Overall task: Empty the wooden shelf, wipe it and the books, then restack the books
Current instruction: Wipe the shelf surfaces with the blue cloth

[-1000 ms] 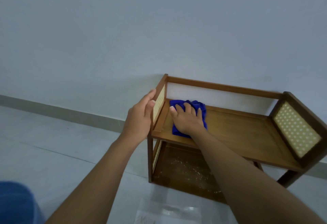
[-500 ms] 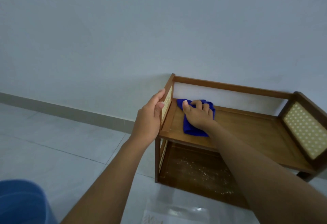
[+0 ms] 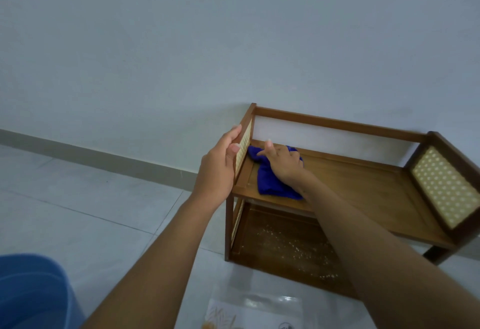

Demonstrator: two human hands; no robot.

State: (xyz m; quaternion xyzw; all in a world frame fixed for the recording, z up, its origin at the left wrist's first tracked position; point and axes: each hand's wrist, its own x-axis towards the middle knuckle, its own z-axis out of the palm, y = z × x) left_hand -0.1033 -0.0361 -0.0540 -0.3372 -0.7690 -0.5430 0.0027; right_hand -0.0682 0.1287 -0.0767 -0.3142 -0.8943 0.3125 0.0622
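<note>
In the head view, the right hand [image 3: 283, 163] has worked the blue cloth [image 3: 270, 185] back into the rear left corner of the wooden shelf [image 3: 363, 191]. A second ago it lay flatter, nearer the front of the top board. The fingers, which were spread over the cloth then, are now mostly curled and bunch it under the palm, with one finger stretched toward the back rail. The left hand [image 3: 218, 170] stays on the side panel [image 3: 244, 144], thumb against the cane face and fingers over the outer edge, pinching it to keep the frame from shifting.

This suggests the wiping of the top board is only beginning, at the left end. The long run of board to the right is not yet under the cloth, and the lower board [image 3: 285, 243] is scattered with pale specks.

The shelf stands against the wall with both boards bare, so the emptying looks finished. The cloth lies just beside the side panel, under the right hand and near the left.

A glossy, plastic-covered thing [image 3: 259, 310] at the bottom edge may be one of the books, though too little shows to say.
</note>
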